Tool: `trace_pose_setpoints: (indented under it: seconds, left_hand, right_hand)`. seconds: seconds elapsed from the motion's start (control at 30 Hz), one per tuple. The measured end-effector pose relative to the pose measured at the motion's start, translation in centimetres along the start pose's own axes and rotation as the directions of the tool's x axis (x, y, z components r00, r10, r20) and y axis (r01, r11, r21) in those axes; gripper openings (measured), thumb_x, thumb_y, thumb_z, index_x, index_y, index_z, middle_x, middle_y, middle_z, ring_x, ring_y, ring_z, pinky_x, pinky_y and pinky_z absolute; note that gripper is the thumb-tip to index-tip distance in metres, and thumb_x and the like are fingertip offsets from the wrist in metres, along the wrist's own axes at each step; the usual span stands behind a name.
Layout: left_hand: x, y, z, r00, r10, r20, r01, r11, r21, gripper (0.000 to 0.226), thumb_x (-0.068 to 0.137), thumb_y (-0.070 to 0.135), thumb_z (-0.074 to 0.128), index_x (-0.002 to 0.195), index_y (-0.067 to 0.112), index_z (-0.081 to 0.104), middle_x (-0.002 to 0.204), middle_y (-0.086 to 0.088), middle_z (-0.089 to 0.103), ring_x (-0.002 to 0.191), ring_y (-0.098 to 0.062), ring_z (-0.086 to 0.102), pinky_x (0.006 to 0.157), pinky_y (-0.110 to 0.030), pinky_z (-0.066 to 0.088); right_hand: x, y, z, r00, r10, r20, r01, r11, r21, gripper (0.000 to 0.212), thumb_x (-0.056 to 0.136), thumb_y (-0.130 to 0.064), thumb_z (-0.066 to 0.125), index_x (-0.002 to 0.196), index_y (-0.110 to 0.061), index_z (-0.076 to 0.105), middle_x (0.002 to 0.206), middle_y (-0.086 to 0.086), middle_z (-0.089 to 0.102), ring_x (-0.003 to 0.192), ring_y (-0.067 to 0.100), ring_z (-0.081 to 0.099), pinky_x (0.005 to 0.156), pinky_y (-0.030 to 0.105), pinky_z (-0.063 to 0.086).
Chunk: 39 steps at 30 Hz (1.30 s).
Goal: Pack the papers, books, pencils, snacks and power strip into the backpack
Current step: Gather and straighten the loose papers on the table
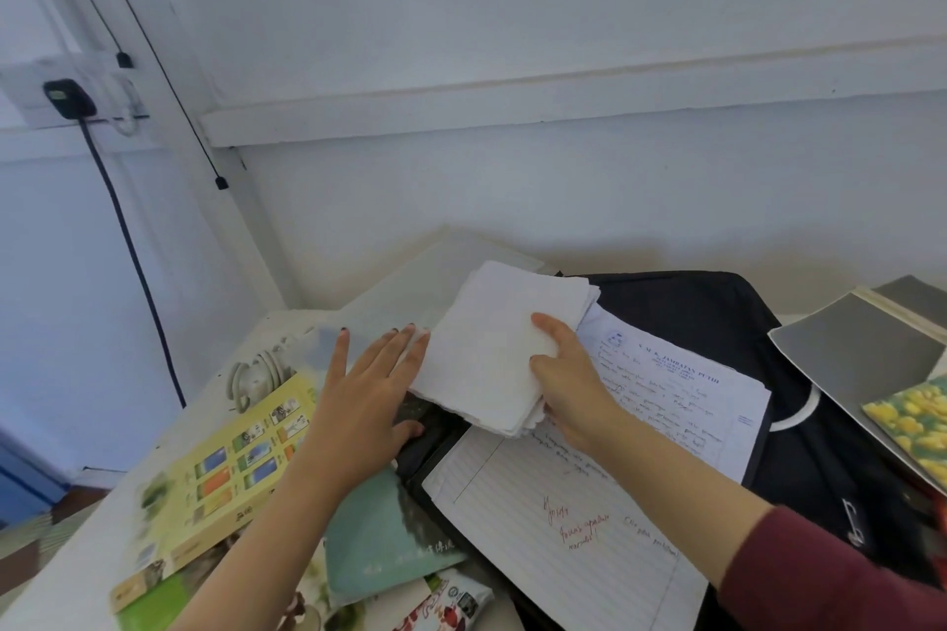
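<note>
A person's right hand (569, 384) pinches a stack of white papers (492, 348), thumb on top and fingers underneath. The left hand (358, 400) lies flat, straight fingertips touching the stack's left edge and holding nothing. The stack hangs just above the black backpack (717, 323), which lies on the table (87, 543) beneath and to the right of the grip. To do this step well, the left hand would likely square the loose edges, then hold open the bag's mouth so the papers slide in flat rather than curl. A dark gap directly below the stack may be that mouth, though it cannot be told for sure. In the way are a lined sheet (563, 518) and a letterhead sheet (681, 395), both handwritten, spread over the bag right under the gripping wrist. They probably need lifting first, or could go in together with the stack. Left of the grip lie a teal book (379, 538), a yellow-green booklet (225, 471) and a coiled white cord (256, 374); nearer the person is a snack packet (451, 600). Well to the right of the grip, grey notebooks (861, 359) and a flower-print card (917, 420) overlap the bag's edge.
</note>
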State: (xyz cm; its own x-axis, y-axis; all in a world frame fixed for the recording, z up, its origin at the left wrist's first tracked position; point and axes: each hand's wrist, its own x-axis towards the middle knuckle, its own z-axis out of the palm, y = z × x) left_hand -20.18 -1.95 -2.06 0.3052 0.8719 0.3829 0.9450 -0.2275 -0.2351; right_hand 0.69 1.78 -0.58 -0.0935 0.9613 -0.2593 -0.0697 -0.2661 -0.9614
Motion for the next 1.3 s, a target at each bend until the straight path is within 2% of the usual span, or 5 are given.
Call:
trace_pose_setpoints:
  seconds: [0.13, 0.3, 0.43, 0.7, 1.3]
  left_hand:
    - [-0.1, -0.1, 0.0, 1.000, 0.005, 0.013, -0.005, 1.000, 0.002, 0.110, 0.040, 0.040, 0.090, 0.135, 0.009, 0.043, 0.132, -0.010, 0.055, 0.117, -0.026, 0.057, 0.100, -0.057, 0.025]
    - [-0.3, -0.2, 0.2, 0.999, -0.014, 0.045, 0.019, 0.994, -0.103, 0.109, 0.046, 0.035, 0.088, 0.139, 0.010, 0.038, 0.137, -0.009, 0.050, 0.119, -0.025, 0.055, 0.097, -0.047, 0.037]
    - [-0.4, -0.3, 0.2, 0.997, -0.020, 0.073, 0.033, 0.985, -0.170, 0.108, 0.051, 0.029, 0.086, 0.143, 0.011, 0.031, 0.143, -0.009, 0.043, 0.124, -0.026, 0.049, 0.101, -0.045, 0.033]
    - [-0.5, 0.0, -0.2, 0.998, -0.030, 0.061, 0.040, 0.986, -0.164, 0.113, 0.044, 0.034, 0.090, 0.139, 0.005, 0.038, 0.138, -0.011, 0.049, 0.121, -0.026, 0.052, 0.101, -0.040, 0.029]
    - [-0.9, 0.1, -0.4, 0.995, -0.038, 0.088, 0.057, 0.972, -0.227, 0.112, 0.052, 0.036, 0.087, 0.144, 0.009, 0.029, 0.144, -0.009, 0.041, 0.128, -0.024, 0.044, 0.106, -0.036, 0.022]
  right_hand:
    - [0.5, 0.0, 2.4, 0.991, 0.047, 0.124, -0.034, 0.994, -0.104, 0.043, 0.093, -0.002, 0.033, 0.124, -0.031, 0.025, 0.112, 0.004, 0.044, 0.086, 0.016, 0.049, 0.061, 0.027, 0.047]
    - [0.6, 0.9, 2.8, 0.988, -0.156, -0.016, 0.140, 0.925, -0.353, 0.036, 0.090, -0.010, 0.041, 0.123, -0.021, 0.039, 0.117, 0.004, 0.043, 0.083, 0.013, 0.051, 0.068, 0.029, 0.051]
    - [1.1, 0.7, 2.5, 0.996, -0.078, -0.053, 0.074, 0.994, -0.074, 0.041, 0.084, 0.008, 0.042, 0.112, -0.019, 0.054, 0.113, 0.007, 0.053, 0.068, 0.015, 0.055, 0.055, 0.024, 0.050]
    - [2.9, 0.3, 4.6, 0.984, -0.061, -0.170, 0.104, 0.961, 0.257, 0.034, 0.088, 0.005, 0.055, 0.114, -0.016, 0.049, 0.103, 0.003, 0.056, 0.089, 0.019, 0.064, 0.065, 0.026, 0.057]
    - [4.1, 0.6, 7.0, 0.993, -0.031, -0.112, 0.056, 0.972, 0.227, 0.039, 0.088, 0.003, 0.058, 0.125, -0.007, 0.056, 0.115, 0.009, 0.063, 0.083, 0.017, 0.068, 0.064, 0.020, 0.057]
